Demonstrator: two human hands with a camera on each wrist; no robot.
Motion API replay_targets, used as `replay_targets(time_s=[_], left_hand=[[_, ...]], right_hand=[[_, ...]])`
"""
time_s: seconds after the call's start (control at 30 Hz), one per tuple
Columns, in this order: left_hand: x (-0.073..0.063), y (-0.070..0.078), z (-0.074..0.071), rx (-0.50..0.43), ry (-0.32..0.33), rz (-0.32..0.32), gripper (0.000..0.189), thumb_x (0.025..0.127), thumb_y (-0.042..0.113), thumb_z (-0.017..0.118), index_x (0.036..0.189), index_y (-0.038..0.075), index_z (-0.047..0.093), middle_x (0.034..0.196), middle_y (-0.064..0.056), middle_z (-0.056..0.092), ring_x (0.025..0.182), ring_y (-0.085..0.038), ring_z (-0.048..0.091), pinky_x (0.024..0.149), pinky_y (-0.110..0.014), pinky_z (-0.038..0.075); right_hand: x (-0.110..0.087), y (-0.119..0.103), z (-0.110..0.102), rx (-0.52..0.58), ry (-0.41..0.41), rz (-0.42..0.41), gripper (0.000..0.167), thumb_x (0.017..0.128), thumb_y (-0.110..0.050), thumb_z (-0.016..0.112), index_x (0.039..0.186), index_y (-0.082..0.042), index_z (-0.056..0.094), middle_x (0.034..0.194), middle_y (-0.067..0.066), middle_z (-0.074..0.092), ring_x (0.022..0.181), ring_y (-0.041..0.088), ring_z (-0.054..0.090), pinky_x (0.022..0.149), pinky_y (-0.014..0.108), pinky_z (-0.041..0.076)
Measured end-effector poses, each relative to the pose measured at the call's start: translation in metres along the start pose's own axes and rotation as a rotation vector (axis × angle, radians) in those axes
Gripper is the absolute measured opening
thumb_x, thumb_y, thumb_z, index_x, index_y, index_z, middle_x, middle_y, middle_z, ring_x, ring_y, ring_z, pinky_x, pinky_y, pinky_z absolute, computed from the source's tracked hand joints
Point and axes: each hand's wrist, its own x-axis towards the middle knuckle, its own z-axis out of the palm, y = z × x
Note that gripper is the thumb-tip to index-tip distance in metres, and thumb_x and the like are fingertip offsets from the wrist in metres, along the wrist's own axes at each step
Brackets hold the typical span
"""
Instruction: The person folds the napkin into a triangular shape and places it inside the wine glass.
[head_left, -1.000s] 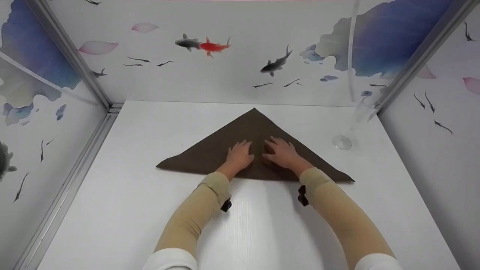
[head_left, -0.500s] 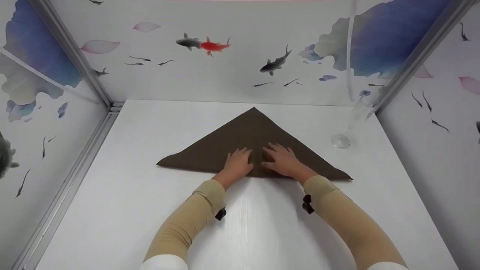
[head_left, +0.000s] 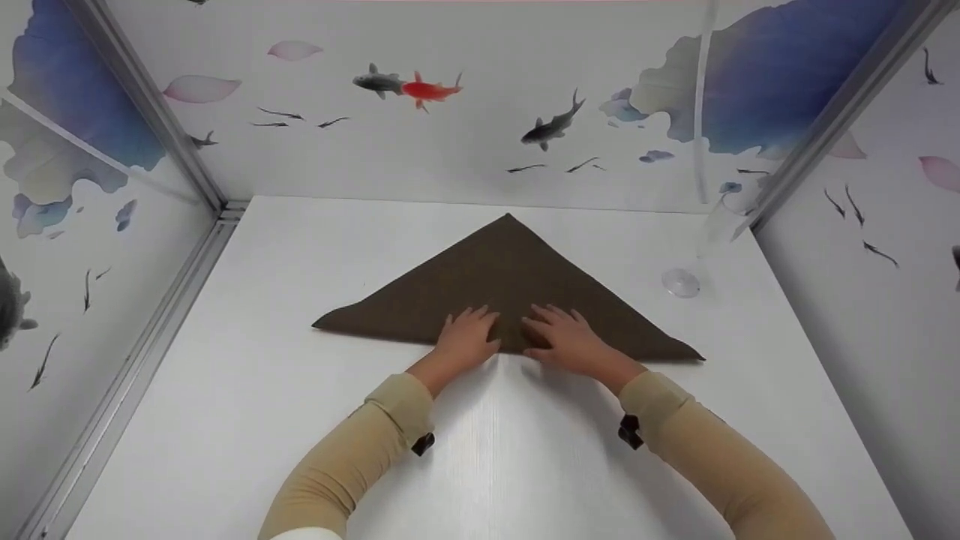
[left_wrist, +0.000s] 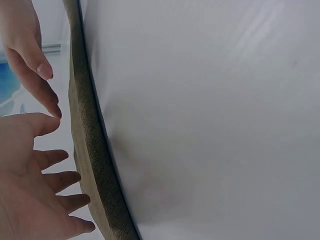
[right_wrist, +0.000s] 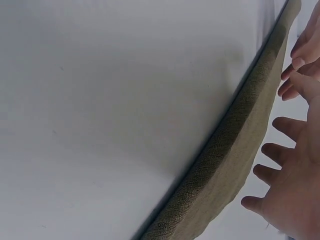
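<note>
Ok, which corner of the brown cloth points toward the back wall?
The far middle corner of the cloth; the left corner and right corner point sideways.

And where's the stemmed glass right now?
In the head view, the stemmed glass is toward the far right corner of the white table, past the right slanting edge of the brown cloth and not touching it.

The sleeves [head_left: 337,457] are tan (white fabric [head_left: 307,534] meets the left); the wrist devices [head_left: 631,432], black.
</note>
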Motion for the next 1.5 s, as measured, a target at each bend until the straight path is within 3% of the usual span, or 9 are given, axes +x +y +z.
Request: replay_targets(time_s=[0.2, 0.37, 0.6, 0.97, 1.5], left_hand=[[-0.010, 0.002, 0.004, 0.075, -0.024, 0.027, 0.053, 0.099, 0.035, 0.056, 0.146, 0.012, 0.046, 0.153, -0.009, 0.037, 0.140, -0.034, 0.031, 0.111, -0.058, 0.022], [-0.017, 0.005, 0.012, 0.181, -0.049, 0.077, 0.054, 0.098, 0.039, 0.057, 0.146, 0.015, 0.047, 0.154, -0.007, 0.036, 0.141, -0.032, 0.029, 0.111, -0.057, 0.023], [-0.025, 0.004, 0.022, 0.265, -0.109, 0.108, 0.058, 0.098, 0.045, 0.054, 0.150, 0.020, 0.041, 0.157, -0.004, 0.029, 0.144, -0.031, 0.022, 0.112, -0.057, 0.021], [-0.033, -0.009, 0.027, 0.182, -0.174, 0.117, 0.064, 0.098, 0.046, 0.053, 0.153, 0.022, 0.033, 0.161, -0.003, 0.018, 0.147, -0.031, 0.011, 0.110, -0.063, 0.017], [-0.034, -0.008, 0.024, 0.116, -0.175, 0.127, 0.064, 0.099, 0.044, 0.054, 0.154, 0.022, 0.032, 0.162, -0.003, 0.016, 0.148, -0.031, 0.008, 0.110, -0.065, 0.011]], right_hand=[[-0.008, -0.009, 0.006, 0.025, -0.008, -0.019, 0.066, 0.096, -0.049, 0.056, 0.150, -0.014, 0.040, 0.157, 0.011, 0.027, 0.144, 0.036, 0.020, 0.112, 0.061, 0.013], [-0.011, -0.018, 0.015, -0.018, -0.020, -0.006, 0.069, 0.095, -0.052, 0.056, 0.150, -0.014, 0.040, 0.157, 0.009, 0.028, 0.144, 0.034, 0.021, 0.112, 0.061, 0.014], [-0.015, -0.024, 0.032, -0.041, -0.011, 0.063, 0.070, 0.094, -0.055, 0.055, 0.150, -0.015, 0.040, 0.158, 0.006, 0.028, 0.145, 0.030, 0.022, 0.111, 0.061, 0.016], [-0.028, -0.024, 0.046, -0.072, 0.003, 0.077, 0.073, 0.095, -0.057, 0.051, 0.154, -0.018, 0.033, 0.161, 0.006, 0.020, 0.146, 0.033, 0.017, 0.109, 0.065, 0.017], [-0.056, 0.012, 0.051, -0.037, 0.069, 0.125, 0.077, 0.096, -0.056, 0.050, 0.153, -0.008, 0.031, 0.160, 0.016, 0.019, 0.145, 0.039, 0.017, 0.108, 0.068, 0.014]])
